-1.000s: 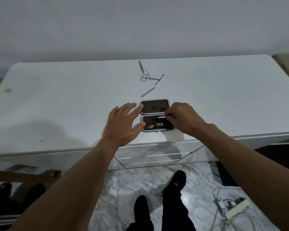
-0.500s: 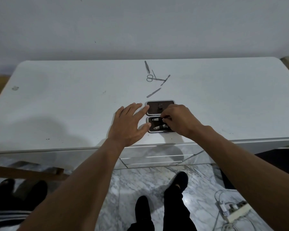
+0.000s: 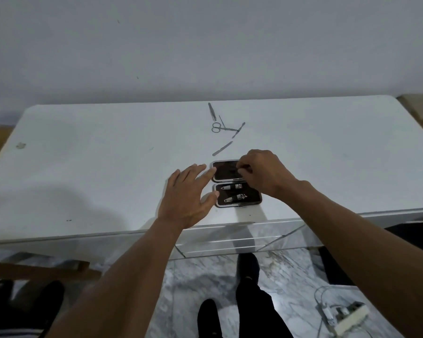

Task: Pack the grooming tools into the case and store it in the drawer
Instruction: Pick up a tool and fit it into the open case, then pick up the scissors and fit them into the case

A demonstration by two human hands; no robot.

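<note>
On the worktop (image 3: 108,167): open case (image 3: 253,202), two nail clippers (image 3: 236,197) in near half | left hand (image 3: 185,198) spread, touching case | right hand (image 3: 264,172) curled over far half, grip unclear.

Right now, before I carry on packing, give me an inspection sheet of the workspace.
Surface: white tabletop, small mark near its left edge.
Job's things: case lies open; nail clippers, two, lie in its near half. Loose beyond it: tweezers, scissors, thin pick, two files.
Clutter: nothing seen.
Hands: left hand flat, a fingertip at the case's left edge; right hand curled over the far half, any hold unclear.
Cables: power strip with white cable on the floor, right.
Surroundings: grey wall, marble floor, mirrored drawer front.
</note>
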